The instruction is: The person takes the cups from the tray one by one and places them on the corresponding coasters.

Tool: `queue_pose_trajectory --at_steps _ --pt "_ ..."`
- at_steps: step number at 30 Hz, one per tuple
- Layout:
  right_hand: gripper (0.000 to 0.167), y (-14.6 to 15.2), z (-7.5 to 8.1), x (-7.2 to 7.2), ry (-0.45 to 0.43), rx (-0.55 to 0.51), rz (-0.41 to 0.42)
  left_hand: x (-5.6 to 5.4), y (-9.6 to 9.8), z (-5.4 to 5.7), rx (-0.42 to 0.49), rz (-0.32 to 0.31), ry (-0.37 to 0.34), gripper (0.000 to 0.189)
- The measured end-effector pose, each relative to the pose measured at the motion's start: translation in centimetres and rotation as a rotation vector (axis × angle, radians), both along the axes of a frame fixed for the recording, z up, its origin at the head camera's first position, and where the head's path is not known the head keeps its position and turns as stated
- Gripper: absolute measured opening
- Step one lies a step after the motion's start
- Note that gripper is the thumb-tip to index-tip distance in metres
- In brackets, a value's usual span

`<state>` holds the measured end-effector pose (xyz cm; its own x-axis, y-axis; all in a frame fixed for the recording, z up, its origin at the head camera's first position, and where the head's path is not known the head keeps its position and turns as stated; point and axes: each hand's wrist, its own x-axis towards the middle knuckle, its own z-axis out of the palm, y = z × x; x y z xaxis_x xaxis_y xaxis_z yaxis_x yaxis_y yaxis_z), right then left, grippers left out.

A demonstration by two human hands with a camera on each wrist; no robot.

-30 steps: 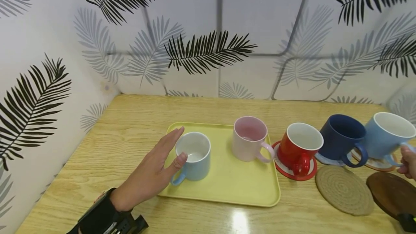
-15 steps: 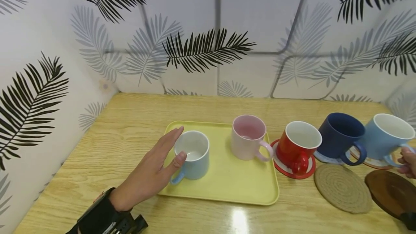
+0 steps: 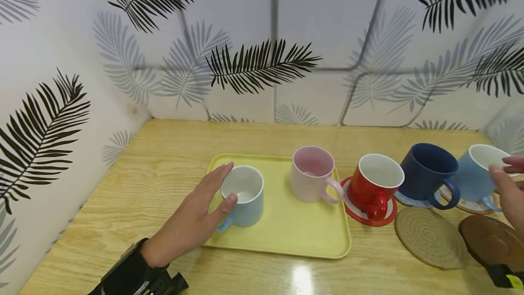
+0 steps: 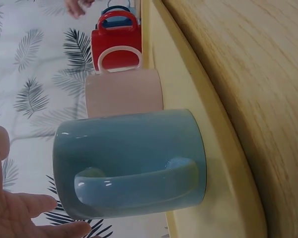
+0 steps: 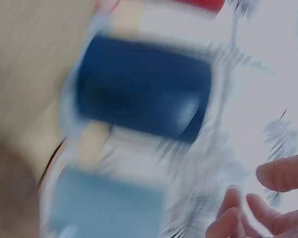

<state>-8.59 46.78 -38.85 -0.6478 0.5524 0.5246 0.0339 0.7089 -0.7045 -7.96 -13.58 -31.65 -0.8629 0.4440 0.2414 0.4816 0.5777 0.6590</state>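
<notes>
On yellow tray [image 3: 303, 236], L side: 1 lt-blue mug A [image 3: 250, 213]; L hand [image 3: 192, 220] alongside, fingers straight, thumb apart, gripping nothing, contact unclear. Well R of tray: 1 lt-blue mug B [image 3: 471, 176] on coaster [image 3: 470, 206]; R hand [image 3: 513, 197] beside it, fingers loosely spread, nothing held. Tray-ward of mug B: 1 navy mug [image 3: 423, 181]. Risk (est.): careless R hand sweep may clip mug B, tipping it or jolting navy mug.
</notes>
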Motion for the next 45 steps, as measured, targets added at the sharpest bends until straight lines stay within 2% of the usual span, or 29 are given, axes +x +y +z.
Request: queue_pose_trajectory --at_steps 1,4,6,8,11,13,16,18,21,28,33,37,40,42,45 --pt "0.028 -2.8 1.7 0.8 0.012 0.066 0.026 0.0 0.0 -0.1 0.0 0.0 -0.004 0.064" --pt "0.024 -11.6 7.2 3.4 -0.04 0.137 0.192 0.0 0.0 -0.3 -0.002 0.012 -0.031 0.066" --pt "0.024 -16.0 9.4 4.5 -0.059 0.207 0.329 0.0 0.0 -0.3 -0.01 0.037 -0.048 0.072" --pt "0.024 -18.6 9.8 4.9 -0.055 0.248 0.478 0.0 0.0 -0.3 -0.023 0.075 -0.073 0.079" --pt "0.034 -21.3 9.2 4.9 -0.082 0.266 0.681 0.1 0.1 -0.2 -0.049 0.144 -0.125 0.082" --pt "0.04 -22.5 8.4 4.6 -0.121 0.243 0.783 0.2 0.1 -0.1 -0.063 0.179 -0.156 0.07" --pt "0.047 -23.9 7.5 4.1 -0.217 0.205 0.849 0.3 -0.1 0.2 -0.075 0.189 -0.177 0.042" --pt "0.051 -24.8 7.1 3.7 -0.289 0.172 0.874 0.3 -0.3 0.2 -0.075 0.165 -0.193 0.033" --pt "0.057 -25.8 6.6 3.3 -0.377 0.142 0.886 0.3 -0.3 0.2 -0.06 0.112 -0.223 0.03" --pt "0.051 -27.1 6.0 2.5 -0.43 0.048 0.882 0.1 0.4 -0.1 0.031 0.026 -0.232 0.022" --pt "0.04 -27.2 5.8 2.2 -0.485 -0.077 0.879 -0.3 1.6 -0.4 0.078 -0.012 -0.242 0.017" --pt "0.035 -27.3 5.6 2.0 -0.527 -0.148 0.871 -0.5 2.3 -0.4 0.083 -0.003 -0.234 0.015" --pt "0.029 -27.3 5.5 1.6 -0.561 -0.188 0.842 -0.4 2.4 -0.2 0.057 0.058 -0.233 0.02" --pt "0.024 -27.4 5.6 1.4 -0.593 -0.222 0.81 -0.3 2.3 -0.1 0.031 0.104 -0.24 0.036" --pt "0.02 -27.4 5.6 1.2 -0.617 -0.251 0.775 -0.1 1.9 0.0 -0.004 0.143 -0.242 0.073"
